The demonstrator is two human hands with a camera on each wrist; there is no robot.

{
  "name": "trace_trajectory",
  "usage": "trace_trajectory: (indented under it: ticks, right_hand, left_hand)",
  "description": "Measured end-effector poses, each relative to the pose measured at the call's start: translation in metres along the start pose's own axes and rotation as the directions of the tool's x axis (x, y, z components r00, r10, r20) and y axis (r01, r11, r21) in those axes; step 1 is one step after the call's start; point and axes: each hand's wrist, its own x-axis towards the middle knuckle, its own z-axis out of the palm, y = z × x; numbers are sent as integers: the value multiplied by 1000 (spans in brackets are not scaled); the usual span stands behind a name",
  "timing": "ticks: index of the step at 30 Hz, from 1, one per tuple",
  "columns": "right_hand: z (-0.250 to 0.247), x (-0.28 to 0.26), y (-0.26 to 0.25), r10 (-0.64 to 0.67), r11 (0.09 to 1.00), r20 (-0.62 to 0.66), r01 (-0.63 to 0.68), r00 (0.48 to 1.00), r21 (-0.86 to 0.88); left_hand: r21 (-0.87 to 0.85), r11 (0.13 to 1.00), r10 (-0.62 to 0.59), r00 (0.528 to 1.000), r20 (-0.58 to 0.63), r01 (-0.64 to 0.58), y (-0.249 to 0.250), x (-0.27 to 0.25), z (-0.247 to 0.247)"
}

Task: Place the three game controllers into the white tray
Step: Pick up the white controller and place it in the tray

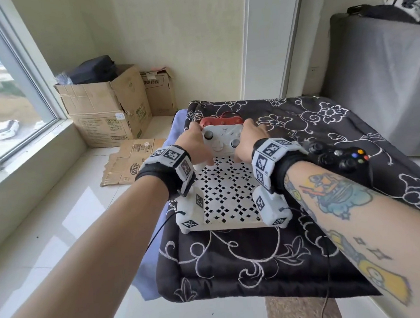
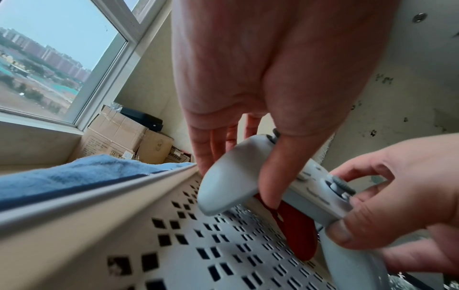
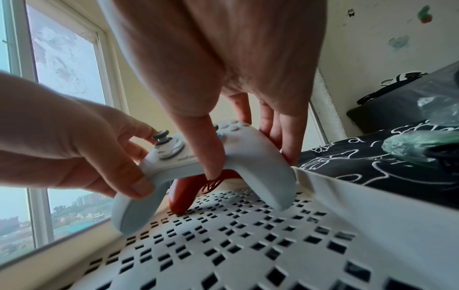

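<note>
A white controller (image 1: 221, 139) is held at the far end of the white perforated tray (image 1: 227, 195). My left hand (image 1: 194, 141) grips its left handle, thumb on top. My right hand (image 1: 249, 137) grips its right handle the same way. The white controller (image 3: 248, 157) sits tilted just over a red controller (image 3: 181, 196), whose handle rests on the tray floor (image 3: 248, 245). The red controller (image 1: 220, 120) shows behind the white one in the head view. A black controller (image 1: 340, 158) lies on the blanket right of the tray, beside my right wrist.
The tray sits on a black embroidered blanket (image 1: 260, 259) over a low platform. Cardboard boxes (image 1: 106, 111) stand by the window at the back left. A grey upholstered piece (image 1: 385, 84) rises at the right. Thin cables (image 1: 326, 270) trail from the wrist units.
</note>
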Motion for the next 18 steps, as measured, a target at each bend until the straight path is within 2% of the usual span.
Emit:
trace_trajectory:
  ticks: [18]
  right_hand:
    - [4,-1,-5,28,998,45,-25,999,-65]
  left_hand:
    - [120,992,-47,998,44,42,0,-3,3]
